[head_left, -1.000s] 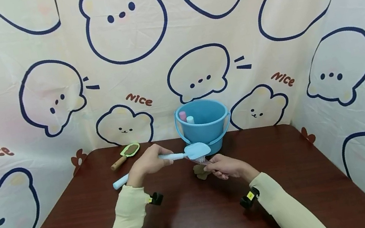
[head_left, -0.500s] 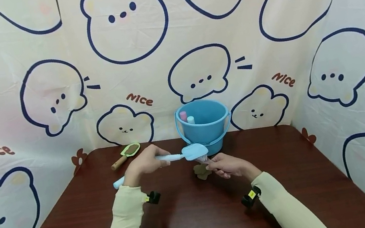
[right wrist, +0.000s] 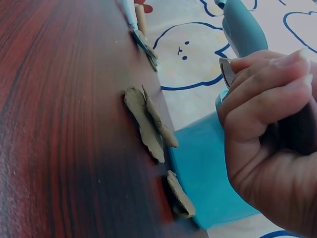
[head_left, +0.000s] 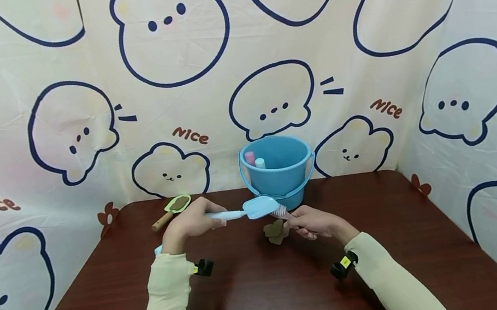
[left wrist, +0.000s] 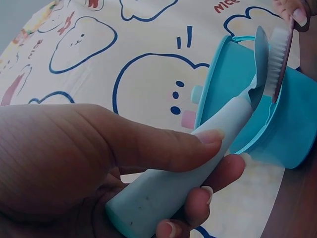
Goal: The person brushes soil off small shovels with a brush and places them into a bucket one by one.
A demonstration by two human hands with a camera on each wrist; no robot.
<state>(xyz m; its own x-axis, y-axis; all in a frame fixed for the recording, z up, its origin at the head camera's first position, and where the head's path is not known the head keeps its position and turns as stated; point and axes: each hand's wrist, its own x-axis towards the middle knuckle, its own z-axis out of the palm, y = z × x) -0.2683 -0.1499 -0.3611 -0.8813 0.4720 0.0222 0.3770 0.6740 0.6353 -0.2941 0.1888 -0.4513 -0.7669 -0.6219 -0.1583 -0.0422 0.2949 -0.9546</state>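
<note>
My left hand (head_left: 192, 220) grips the handle of a light blue toy shovel (head_left: 260, 206), its blade pointing right in front of the bucket. In the left wrist view the thumb lies along the shovel's pale handle (left wrist: 168, 191), with fingers curled beneath. My right hand (head_left: 315, 221) holds a brush (head_left: 280, 211) with white bristles and a pinkish back. Those bristles (left wrist: 278, 52) lie right at the face of the shovel blade. Below them, brownish flat clay pieces (head_left: 275, 232) rest on the table; the right wrist view shows several clay pieces (right wrist: 143, 121).
A blue bucket (head_left: 281, 171) with its handle down stands at the back, a pink and a light blue handle end inside. To the left lies a green-rimmed scoop (head_left: 179, 203) with brown clay in it and a wooden handle. Another light blue handle (head_left: 158, 250) is mostly hidden behind my left wrist.
My left hand has drawn the shovel a little to the left. My right hand has shifted slightly right, and the brush now sits toward the blade's tip instead of under its middle.
</note>
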